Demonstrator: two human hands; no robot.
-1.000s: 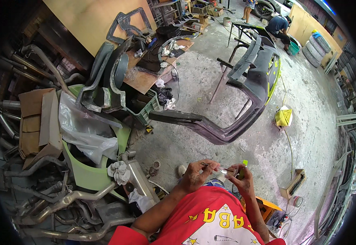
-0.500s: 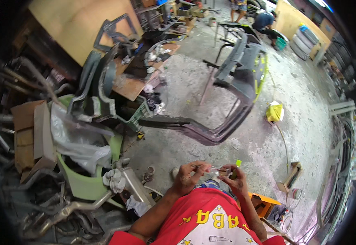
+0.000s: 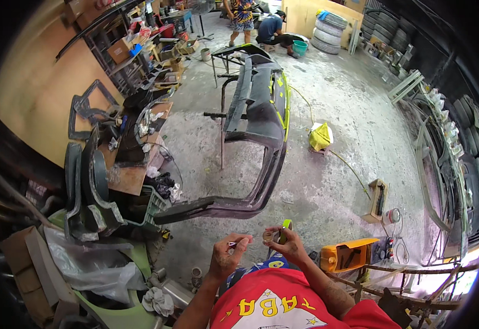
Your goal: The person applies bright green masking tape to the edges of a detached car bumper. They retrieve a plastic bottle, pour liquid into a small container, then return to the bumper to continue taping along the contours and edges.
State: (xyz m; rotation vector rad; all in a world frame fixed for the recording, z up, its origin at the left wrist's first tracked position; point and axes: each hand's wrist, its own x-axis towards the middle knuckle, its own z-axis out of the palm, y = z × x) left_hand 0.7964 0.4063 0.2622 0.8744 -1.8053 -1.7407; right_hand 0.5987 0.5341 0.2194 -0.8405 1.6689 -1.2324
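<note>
Two hands are raised in front of the red shirt (image 3: 283, 301), close together but not touching. The right hand (image 3: 291, 248) is closed around a small roll of tape (image 3: 272, 236), pinched between thumb and fingers, with a strip of yellow-green tape (image 3: 286, 225) standing up just above the knuckles. The left hand (image 3: 227, 256) is closed in a pinch on a thin pale strip (image 3: 234, 243) that is stretched toward the roll; whether it is joined to the roll cannot be told. Just beyond the hands, a dark car bumper (image 3: 261, 115) is propped on a metal stand (image 3: 223, 118), its near curved end lying just ahead of the fingers and its far end reaching away across the pale concrete floor (image 3: 327, 186). Yellow-green edging is seen along the bumper's right side. To the right of the bumper, a yellow bag (image 3: 320, 136) is set on the floor, with a thin yellow hose (image 3: 349, 167) trailing from it. Nearer, right of the bumper's near end, an orange case (image 3: 349, 255) is lying beside the right forearm. Left of the bumper, a cluttered wooden bench (image 3: 135, 175) and dark plastic trim parts (image 3: 88, 192) are stacked. Beyond the bumper's far end, two other people (image 3: 256, 22) are seen by a stack of tyres (image 3: 330, 24).
</note>
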